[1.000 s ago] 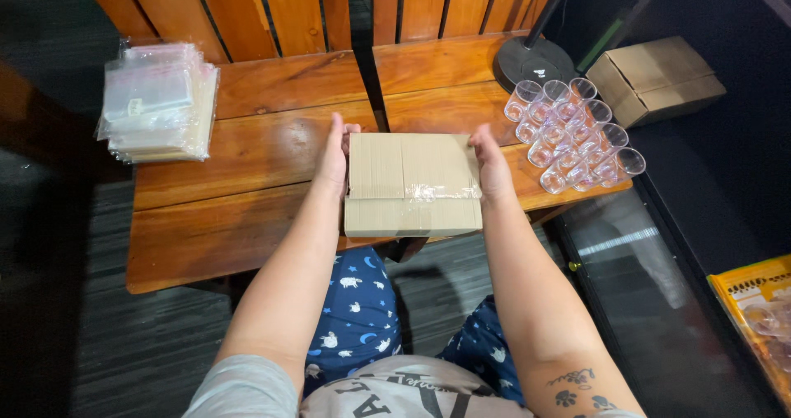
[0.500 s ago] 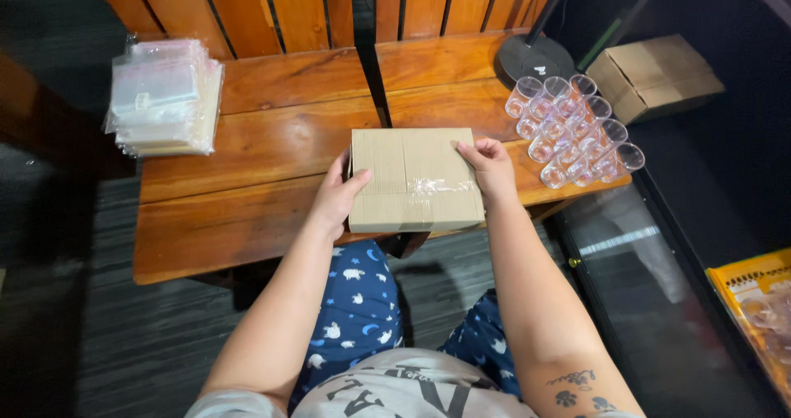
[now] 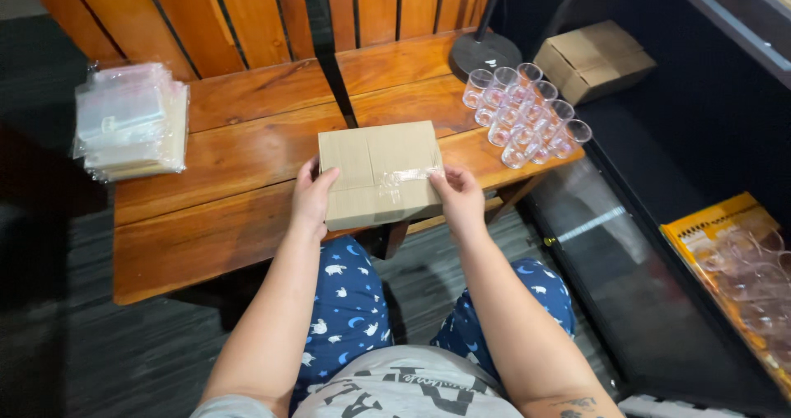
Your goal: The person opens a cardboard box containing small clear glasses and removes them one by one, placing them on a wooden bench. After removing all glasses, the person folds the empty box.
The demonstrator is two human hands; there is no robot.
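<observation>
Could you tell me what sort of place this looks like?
Probably a home or small shop's packing corner. The hands hold a taped cardboard box on a wooden bench, beside a stack of clear bags and rows of small clear cups.

The left hand now grips the near left edge of the cardboard box, no longer its far side. The right hand has moved down to the loose clear tape.
</observation>
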